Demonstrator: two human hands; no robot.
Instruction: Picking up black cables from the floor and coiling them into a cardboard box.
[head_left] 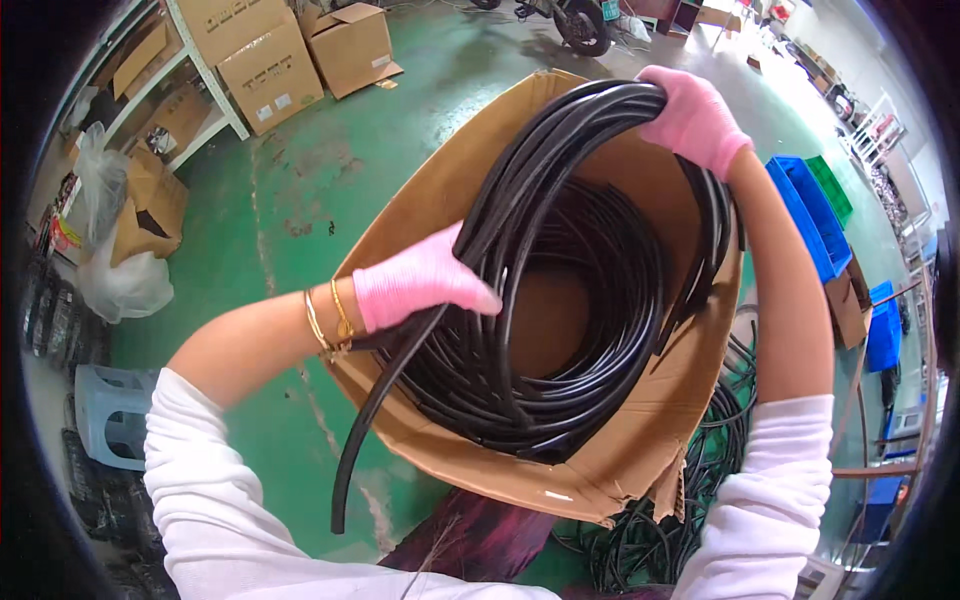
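Observation:
A thick bundle of black rubber tubing (520, 160) arches over an open cardboard box (420, 210). My left hand (430, 280), in a pink glove, is wrapped round the bundle's left side, its thumb across the front. At the far right of the box, my right hand (692, 118), gloved in pink too, grips the top of the arch. Beyond that hand the tubing ends hang down inside the box's right wall. One loose tube end (345, 490) sticks out below my left hand, past the box's edge. Coiled black tubing (610, 370) lies inside the box.
More tangled black tubing (725, 430) lies on the floor right of the box. Cardboard boxes (270, 75) and a shelf (210, 125) stand at the far left. A pale blue stool (110, 415) is at the left, blue crates (810, 215) at the right. A two-wheeler's wheel (583, 30) shows at the back.

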